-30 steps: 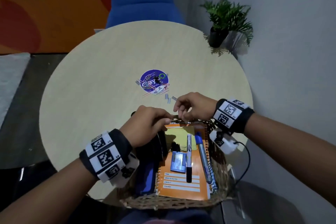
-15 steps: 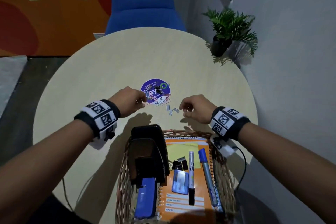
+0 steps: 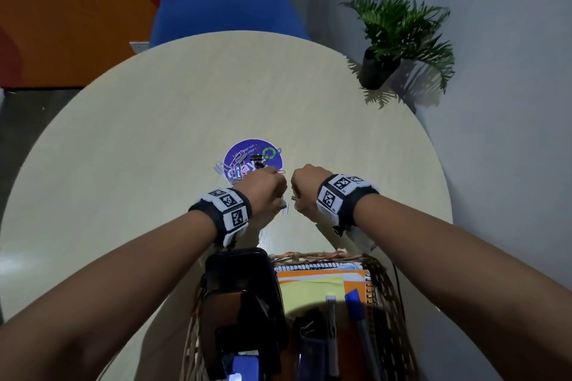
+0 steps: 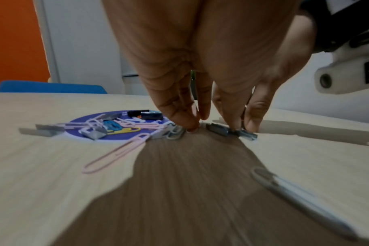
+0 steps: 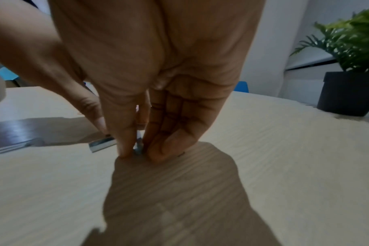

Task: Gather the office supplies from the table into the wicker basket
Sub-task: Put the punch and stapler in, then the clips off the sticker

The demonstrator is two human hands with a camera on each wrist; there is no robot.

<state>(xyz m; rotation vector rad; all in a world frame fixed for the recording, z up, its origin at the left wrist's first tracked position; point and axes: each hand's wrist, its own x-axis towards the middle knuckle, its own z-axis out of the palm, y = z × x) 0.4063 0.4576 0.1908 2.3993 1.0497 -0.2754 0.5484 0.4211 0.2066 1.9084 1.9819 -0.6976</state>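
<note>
Both hands moved together mid-desk; left hand [image 3: 265,192] and right hand [image 3: 305,187] fingers pinch staple strips [image 4: 230,131]; clips [image 4: 114,153] left, basket [image 3: 387,297] mostly filled.

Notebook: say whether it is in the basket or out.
In. The notebook lies inside the basket, under the pens.
</note>
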